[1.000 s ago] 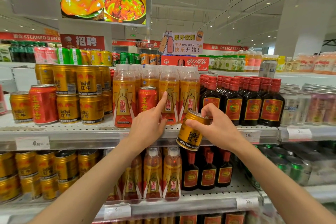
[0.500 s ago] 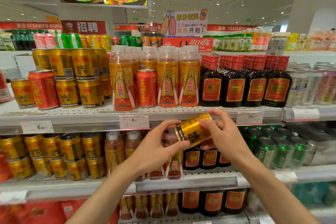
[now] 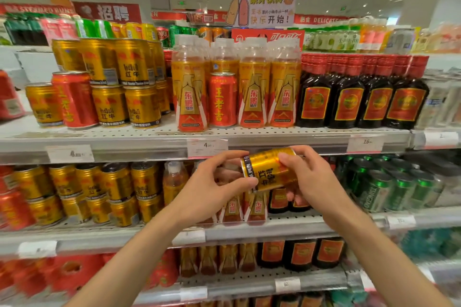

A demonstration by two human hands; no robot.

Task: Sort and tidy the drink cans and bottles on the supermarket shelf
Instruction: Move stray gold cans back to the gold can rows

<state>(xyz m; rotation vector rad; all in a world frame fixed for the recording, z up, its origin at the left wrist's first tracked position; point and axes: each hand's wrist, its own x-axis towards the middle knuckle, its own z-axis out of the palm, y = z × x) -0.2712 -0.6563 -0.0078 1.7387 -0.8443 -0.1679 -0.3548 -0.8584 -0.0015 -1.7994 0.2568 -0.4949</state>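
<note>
A gold Red Bull can lies tilted on its side between both hands, in front of the upper shelf's edge. My right hand grips its top end and my left hand grips its bottom rim. On the upper shelf a red can stands among orange bottles. Another red can stands among the stacked gold cans at the left.
Dark bottles with red caps fill the upper shelf's right part. The lower shelf holds gold cans, orange bottles and green cans. Price tags hang on the shelf edges. More drinks line the top shelf.
The gold can has come down from the upper shelf to below its edge. My left hand left the red can and closed on the gold can's bottom. The view tilted down and closer.
</note>
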